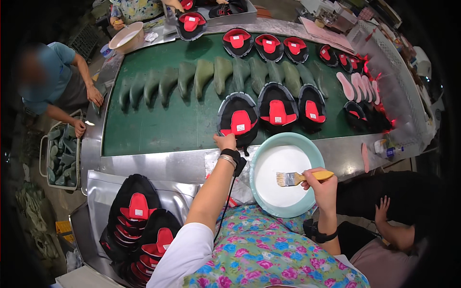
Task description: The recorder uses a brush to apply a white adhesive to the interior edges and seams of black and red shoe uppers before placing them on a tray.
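My left hand (224,141) is closed on the near edge of a black shoe upper (224,109) with a red tongue, which lies on the green conveyor belt (132,139). In my right hand (321,185) is a flat paintbrush (317,175) with a wooden handle. Its bristles hang over the white liquid (276,161) in a pale green bowl (256,191) at the table's front edge; whether they touch it I cannot tell. Two more shoe uppers (277,96) sit side by side to the right of the held one, their pale rims facing up.
Green shoe lasts (203,77) form a row across the belt, with more uppers (237,41) beyond. Pink insoles (357,86) lie at the right. Stacked uppers (132,206) fill a metal tray at lower left. Co-workers are at the left (60,81), far side and right (398,230).
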`<action>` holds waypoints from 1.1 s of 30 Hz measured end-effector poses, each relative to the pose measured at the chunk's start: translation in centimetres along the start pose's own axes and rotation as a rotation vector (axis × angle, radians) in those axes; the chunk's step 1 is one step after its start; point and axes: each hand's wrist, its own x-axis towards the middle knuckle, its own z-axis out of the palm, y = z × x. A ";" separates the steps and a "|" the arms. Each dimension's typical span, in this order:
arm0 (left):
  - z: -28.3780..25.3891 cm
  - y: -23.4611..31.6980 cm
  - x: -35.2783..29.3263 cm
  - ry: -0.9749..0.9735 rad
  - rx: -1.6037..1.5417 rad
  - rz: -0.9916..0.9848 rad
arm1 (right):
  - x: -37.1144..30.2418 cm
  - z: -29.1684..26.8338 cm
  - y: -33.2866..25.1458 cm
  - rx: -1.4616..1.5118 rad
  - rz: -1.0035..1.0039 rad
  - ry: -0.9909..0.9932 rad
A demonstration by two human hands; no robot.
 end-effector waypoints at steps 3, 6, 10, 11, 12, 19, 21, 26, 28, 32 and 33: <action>-0.9 -1.4 2.8 0.070 -0.099 0.022 | -0.6 1.1 -0.9 -0.019 0.024 -0.034; -2.8 -3.8 6.8 0.067 -0.146 0.060 | -1.2 2.7 -1.5 -0.036 0.022 -0.078; -5.1 3.9 -2.5 -0.406 -0.271 -0.186 | -0.8 2.0 -0.2 -0.028 0.013 0.009; -7.7 5.7 -3.6 -0.523 -0.200 -0.186 | -1.1 1.8 -0.2 -0.038 0.005 0.025; -10.8 7.0 -3.9 -0.610 -0.130 -0.111 | -1.5 2.0 -0.6 -0.008 -0.006 0.027; -42.0 13.7 -1.2 0.304 1.608 0.912 | -1.3 2.7 -1.8 -0.189 -0.414 -0.118; -49.7 14.9 -2.2 0.507 1.656 0.191 | -1.2 4.1 -2.3 -0.061 -0.298 -0.164; -52.0 12.0 -7.3 0.569 1.727 0.152 | -1.2 5.7 -1.6 -0.044 -0.272 -0.259; -49.5 12.3 -9.3 0.750 1.773 0.508 | -1.3 6.5 -1.7 -0.076 -0.269 -0.256; -50.9 9.7 -8.3 0.759 1.707 0.227 | -1.9 7.3 -2.5 -0.095 -0.269 -0.251; -51.2 9.5 -7.8 0.688 1.666 0.148 | -2.2 7.3 -2.8 -0.087 -0.281 -0.231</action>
